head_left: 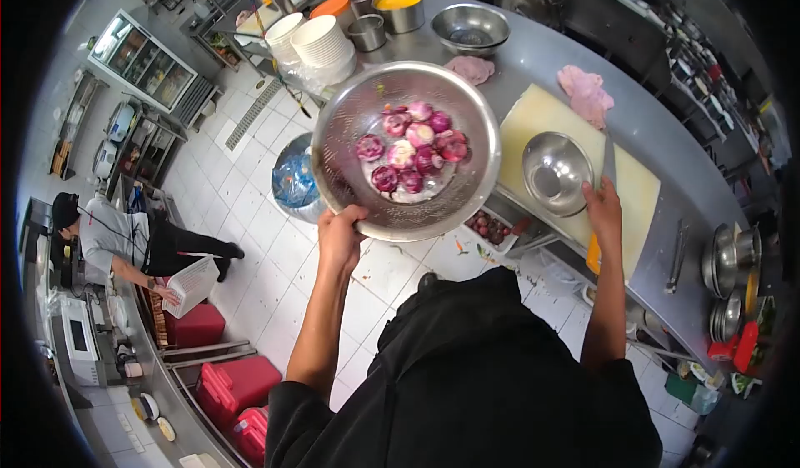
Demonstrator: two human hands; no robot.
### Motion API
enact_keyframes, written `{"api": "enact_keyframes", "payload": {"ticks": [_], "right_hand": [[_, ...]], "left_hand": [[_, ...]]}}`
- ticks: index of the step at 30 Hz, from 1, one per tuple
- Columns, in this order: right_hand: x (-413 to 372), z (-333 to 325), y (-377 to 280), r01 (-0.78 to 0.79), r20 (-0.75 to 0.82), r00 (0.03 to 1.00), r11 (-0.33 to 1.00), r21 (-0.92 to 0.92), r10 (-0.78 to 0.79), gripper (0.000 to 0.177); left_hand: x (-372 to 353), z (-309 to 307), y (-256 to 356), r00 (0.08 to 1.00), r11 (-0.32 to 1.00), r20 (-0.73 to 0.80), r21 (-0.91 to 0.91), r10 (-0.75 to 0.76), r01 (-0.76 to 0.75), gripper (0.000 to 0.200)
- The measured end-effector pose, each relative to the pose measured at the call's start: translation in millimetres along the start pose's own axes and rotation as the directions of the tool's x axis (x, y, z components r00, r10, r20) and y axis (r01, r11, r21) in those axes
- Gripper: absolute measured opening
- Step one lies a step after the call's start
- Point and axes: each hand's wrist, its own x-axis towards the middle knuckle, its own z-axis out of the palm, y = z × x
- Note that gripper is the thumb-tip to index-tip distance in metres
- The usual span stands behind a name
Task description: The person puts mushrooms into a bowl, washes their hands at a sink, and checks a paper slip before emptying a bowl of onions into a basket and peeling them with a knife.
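Observation:
A large perforated metal colander [333, 176] is tilted toward me, with my left hand [339, 233] clasped on its near rim. Several peeled red onions [419, 135] lie in its bottom. At the right, my right hand [605, 210] has its thumb at the rim of a small metal bowl [546, 161], which rests on a pale cutting board [637, 205]. A knife runs beneath that hand: its blade [610, 160] shows past the fingers and its orange handle [593, 255] beside the wrist.
Pink cloths [586, 95] and a wide metal bowl [471, 28] sit on the steel counter [533, 47]. White container stacks [323, 43] stand beyond the colander. Below is a bin of red onions [492, 228]. A person [121, 235] at left holds a white crate [193, 285].

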Motion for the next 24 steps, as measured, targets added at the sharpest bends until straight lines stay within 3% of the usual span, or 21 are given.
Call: {"api": "enact_keyframes", "payload": {"ticks": [3, 6, 8, 9, 11, 12, 13, 14, 17, 18, 19, 21, 24], "right_hand": [[-13.7, -5.4, -13.5, 0.199, -0.149, 0.970, 0.980, 0.017, -0.194, 0.069], [-46.7, 7.6, -64.4, -0.025, 0.138, 0.990, 0.897, 0.442, -0.041, 0.070], [-43.6, 14.8, -80.3, -0.216, 0.313, 0.950, 0.726, 0.653, 0.001, 0.059], [-29.9, 11.4, -74.4, -0.202, 0.276, 0.961, 0.653, 0.730, -0.010, 0.054], [2.1, 16.1, -54.0, -0.172, 0.214, 0.976, 0.489, 0.855, -0.032, 0.044], [13.1, 6.7, -49.5, -0.146, 0.173, 0.985, 0.474, 0.868, -0.014, 0.039], [20.2, -3.3, -47.3, -0.095, 0.109, 0.994, 0.481, 0.872, 0.000, 0.039], [26.6, -11.4, -44.7, -0.048, 0.047, 0.999, 0.486, 0.873, 0.015, 0.039], [27.7, -24.5, -45.8, 0.091, -0.134, 0.989, 0.467, 0.880, 0.060, 0.040], [35.0, -25.4, -35.6, 0.134, -0.177, 0.983, 0.461, 0.877, 0.051, 0.041], [40.1, -24.9, -27.6, 0.175, -0.218, 0.975, 0.455, 0.873, 0.044, 0.042], [46.6, -22.1, -13.9, 0.232, -0.297, 0.953, 0.483, 0.844, 0.062, 0.044], [47.2, -18.7, -0.5, 0.343, -0.406, 0.914, 0.488, 0.802, 0.024, 0.045]], "left_hand": [[6.7, 51.9, -3.0, 0.996, 1.000, 0.092, -0.020, 0.008, -0.006, 0.017], [18.5, 99.6, -19.4, 0.979, 1.000, 0.204, -0.005, 0.001, 0.000, 0.016], [14.7, 140.6, -27.6, 0.964, 0.998, 0.266, -0.049, -0.022, 0.037, 0.016], [23.8, 152.4, -41.1, 0.955, 0.999, 0.296, 0.004, -0.036, 0.036, 0.017], [24.5, 186.1, -54.8, 0.945, 0.997, 0.326, -0.069, 0.005, 0.019, 0.015], [31.0, 199.3, -65.6, 0.939, 0.995, 0.343, -0.082, -0.020, 0.051, 0.017], [25.8, 214.4, -67.6, 0.913, 0.989, 0.408, -0.142, 0.019, 0.042, 0.025], [33.9, 227.5, -84.0, 0.911, 0.991, 0.396, -0.105, 0.114, -0.078, 0.034], [23.9, 263.7, -117.0, 0.898, 0.922, 0.290, 0.104, 0.332, -0.374, 0.076], [19.7, 272.3, -126.7, 0.889, 0.904, 0.272, 0.121, 0.367, -0.410, 0.088], [11.4, 279.5, -129.6, 0.870, 0.913, 0.316, 0.027, 0.377, -0.406, 0.096], [8.7, 287.0, -143.9, 0.774, 0.744, 0.356, 0.251, 0.524, -0.619, 0.107], [-7.2, 295.3, -155.2, 0.757, 0.595, 0.374, 0.468, 0.536, -0.653, 0.119]]}}
